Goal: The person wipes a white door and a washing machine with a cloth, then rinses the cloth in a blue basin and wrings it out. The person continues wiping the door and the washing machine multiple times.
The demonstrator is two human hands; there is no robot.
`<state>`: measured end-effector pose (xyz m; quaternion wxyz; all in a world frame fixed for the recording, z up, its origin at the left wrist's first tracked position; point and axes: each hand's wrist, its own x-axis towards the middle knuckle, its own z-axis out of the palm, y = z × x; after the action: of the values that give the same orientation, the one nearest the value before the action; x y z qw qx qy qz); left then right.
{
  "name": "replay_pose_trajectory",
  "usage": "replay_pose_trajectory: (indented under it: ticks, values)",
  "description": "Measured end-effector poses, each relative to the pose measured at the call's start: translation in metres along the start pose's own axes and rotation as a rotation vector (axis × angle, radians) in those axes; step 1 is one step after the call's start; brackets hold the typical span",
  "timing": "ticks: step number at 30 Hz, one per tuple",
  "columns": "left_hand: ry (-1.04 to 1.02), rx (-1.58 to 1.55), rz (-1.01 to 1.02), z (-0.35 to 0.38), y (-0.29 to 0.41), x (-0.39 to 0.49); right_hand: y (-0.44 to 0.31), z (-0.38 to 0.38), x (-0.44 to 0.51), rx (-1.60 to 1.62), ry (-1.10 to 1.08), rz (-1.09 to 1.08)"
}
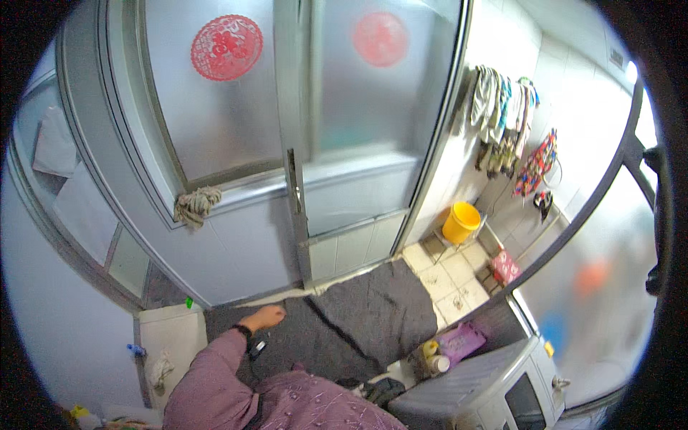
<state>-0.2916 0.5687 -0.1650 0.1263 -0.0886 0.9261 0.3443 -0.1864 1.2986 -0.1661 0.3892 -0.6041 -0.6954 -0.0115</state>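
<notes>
My left hand (263,318) hangs over dark grey floor matting (371,312), near the sliding door (352,183). Its fingers look loosely curled, but the view is too small to tell whether anything is in them. A dark band (243,329) circles that wrist, below a mauve sleeve (217,360). Near the wrist shows a small black-and-white object (258,348) that I cannot identify. My right hand is out of view. Ahead of me, the door has frosted panes, with a red papercut (227,47) on one and a paler red one (380,39) on the other.
A knotted rag (198,207) rests on the ledge at left. Beyond the doorway are a yellow bucket (461,223) on a stand, a pink-topped stool (506,266) and hanging cloths (500,107). On my right stand a purple package (462,343) and a white cabinet-like appliance (484,376).
</notes>
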Motion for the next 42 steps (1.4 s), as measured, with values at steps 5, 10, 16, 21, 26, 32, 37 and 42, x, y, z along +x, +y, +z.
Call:
replay_pose_trajectory:
  ticks: [5, 10, 16, 21, 26, 32, 37, 42]
  values:
    - [-0.291, 0.844, 0.084, -0.031, -0.138, -0.052, -0.073, 0.021, -0.123, 0.217, -0.198, -0.332]
    - [-0.408, 0.62, -0.127, -0.052, -0.241, -0.082, -0.176, 0.048, -0.224, 0.542, -0.997, -0.251]
    - [-0.169, 0.15, -0.307, -0.043, -0.277, -0.07, -0.298, 0.033, -0.313, 1.087, -1.759, 0.175]
    - [-0.048, -0.506, -0.631, -0.042, -0.248, -0.078, -0.512, -0.076, -0.433, 1.142, -1.427, -1.315]
    - [0.451, -0.639, -0.727, -0.037, -0.248, -0.145, -0.734, -0.248, -0.449, 2.068, -1.574, -0.879]
    - [0.256, -0.703, -0.92, 0.034, -0.295, -0.235, -0.848, -0.378, -0.45, 2.173, -0.904, -1.101]
    - [0.351, -0.372, -0.81, 0.058, -0.263, -0.24, -0.815, -0.366, -0.512, 2.172, -1.304, -0.791]
    - [0.402, -0.711, -0.931, -0.009, -0.252, -0.23, -0.777, -0.397, -0.535, 2.287, -1.183, -0.939]
